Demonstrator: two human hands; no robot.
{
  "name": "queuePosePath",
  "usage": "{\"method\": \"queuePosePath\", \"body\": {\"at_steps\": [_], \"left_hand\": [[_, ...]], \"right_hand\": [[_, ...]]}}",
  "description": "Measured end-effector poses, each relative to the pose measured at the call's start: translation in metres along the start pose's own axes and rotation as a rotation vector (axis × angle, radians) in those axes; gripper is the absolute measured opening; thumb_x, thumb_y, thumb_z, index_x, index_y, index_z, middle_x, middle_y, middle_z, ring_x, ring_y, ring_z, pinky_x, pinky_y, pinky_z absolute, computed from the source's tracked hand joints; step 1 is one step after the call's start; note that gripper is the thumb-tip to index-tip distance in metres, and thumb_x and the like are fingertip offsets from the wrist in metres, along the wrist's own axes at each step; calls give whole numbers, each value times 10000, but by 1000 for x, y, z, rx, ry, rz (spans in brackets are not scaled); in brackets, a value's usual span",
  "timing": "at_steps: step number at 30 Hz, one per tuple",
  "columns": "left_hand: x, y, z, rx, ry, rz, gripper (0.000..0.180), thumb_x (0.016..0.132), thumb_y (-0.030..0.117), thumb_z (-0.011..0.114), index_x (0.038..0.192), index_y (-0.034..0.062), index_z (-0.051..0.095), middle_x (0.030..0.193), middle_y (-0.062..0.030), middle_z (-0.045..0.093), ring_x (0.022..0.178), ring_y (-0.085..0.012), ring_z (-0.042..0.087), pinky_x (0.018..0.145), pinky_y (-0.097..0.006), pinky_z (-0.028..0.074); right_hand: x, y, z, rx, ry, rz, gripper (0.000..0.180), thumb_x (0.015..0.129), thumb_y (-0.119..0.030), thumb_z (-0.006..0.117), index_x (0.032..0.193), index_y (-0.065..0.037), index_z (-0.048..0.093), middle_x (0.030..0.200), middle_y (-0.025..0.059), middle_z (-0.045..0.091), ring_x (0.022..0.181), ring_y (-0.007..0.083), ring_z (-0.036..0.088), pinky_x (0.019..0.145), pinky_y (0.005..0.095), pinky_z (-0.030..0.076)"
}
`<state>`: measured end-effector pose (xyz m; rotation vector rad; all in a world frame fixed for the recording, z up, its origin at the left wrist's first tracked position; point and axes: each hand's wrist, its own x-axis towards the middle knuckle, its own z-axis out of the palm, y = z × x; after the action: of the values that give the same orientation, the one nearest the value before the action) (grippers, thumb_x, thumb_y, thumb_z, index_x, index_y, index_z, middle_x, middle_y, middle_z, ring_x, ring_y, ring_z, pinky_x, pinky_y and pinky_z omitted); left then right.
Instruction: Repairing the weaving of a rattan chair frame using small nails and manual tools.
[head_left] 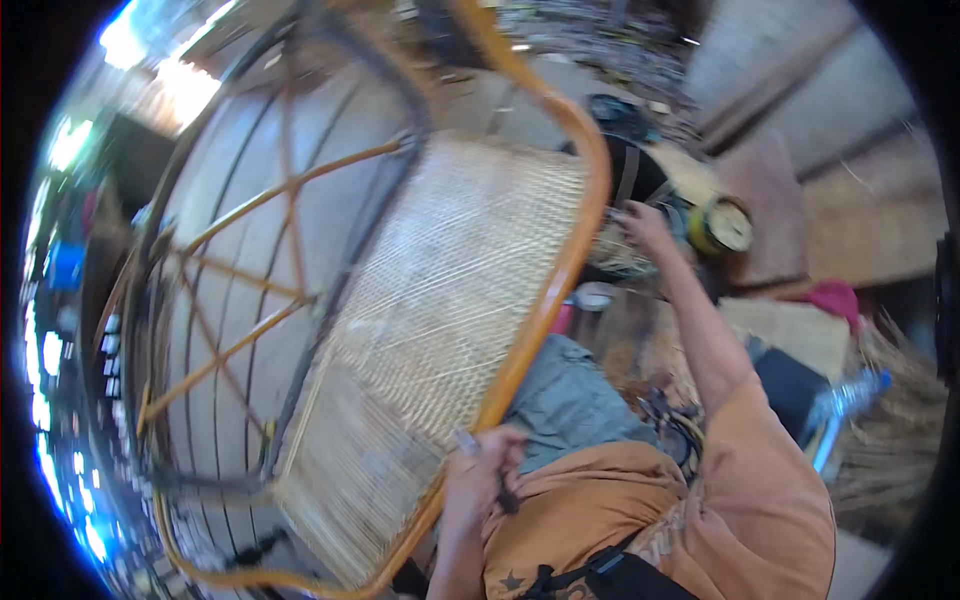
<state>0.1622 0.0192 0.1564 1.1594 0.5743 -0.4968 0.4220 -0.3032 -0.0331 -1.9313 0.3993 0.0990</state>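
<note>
A chair-like frame of bent, varnished cane (565, 290) leans across my lap, with a woven panel (470, 250) of pale strips. The upper part of the panel is tightly woven; its lower part shows long parallel strands (355, 460). My left hand (485, 465) is closed beside the near rail, at the panel's lower edge. Something pale shows at its fingertips and something dark below it; blur hides what they are. My right hand (640, 225) is stretched out past the frame's right rail, fingers closed, next to a dark round container. What it holds, if anything, I cannot make out.
Crossed cane struts (295, 190) and a dark rail fill the left side. At the right are a yellow-green tin (722, 225), a clear plastic bottle (850, 395) with a blue cap, a red cloth (833, 300), wooden boards (870, 220) and loose fibres (870, 490).
</note>
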Motion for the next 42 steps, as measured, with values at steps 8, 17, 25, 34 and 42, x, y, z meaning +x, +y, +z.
{"method": "queuePosePath", "body": {"at_steps": [8, 17, 25, 34, 42], "left_hand": [[28, -18, 6, 416, -155, -32, 341, 911, 323, 560, 988, -5, 615, 757, 18, 516, 652, -57, 426, 608, -235, 393], [44, 49, 30, 227, 220, 420, 211, 895, 170, 596, 1031, 12, 624, 743, 37, 517, 601, -24, 410, 521, -174, 346], [46, 13, -28, 372, 399, 462, 222, 917, 203, 564, 1000, 7, 628, 723, -37, 591, 561, -79, 489, 521, -232, 406], [57, 28, -137, 838, 763, 548, 321, 903, 300, 563, 848, -9, 631, 719, -97, 622, 636, -178, 585, 597, -306, 455], [94, 74, -203, 189, 337, 95, 298, 895, 312, 578, 812, 28, 602, 653, -3, 541, 500, -75, 476, 438, -218, 389]], "right_hand": [[-41, -41, -42, 312, 326, -384, 187, 932, -113, 507, 1046, -21, 624, 797, 30, 625, 749, 85, 564, 712, 221, 448], [-176, -185, 36, -312, -328, -1199, 202, 751, -60, 601, 950, -49, 636, 847, 93, 607, 768, 268, 595, 657, 361, 479], [-213, -138, 93, -247, -606, -863, 173, 806, -201, 636, 922, -73, 623, 794, 105, 589, 748, 300, 594, 649, 385, 483], [-169, -122, 60, -474, -675, -461, 242, 867, -271, 553, 906, -43, 623, 847, 159, 612, 815, 337, 593, 711, 408, 463], [-157, -121, 69, -520, -563, -289, 204, 849, -214, 586, 884, -16, 616, 783, 162, 612, 741, 310, 601, 660, 377, 464]]}}
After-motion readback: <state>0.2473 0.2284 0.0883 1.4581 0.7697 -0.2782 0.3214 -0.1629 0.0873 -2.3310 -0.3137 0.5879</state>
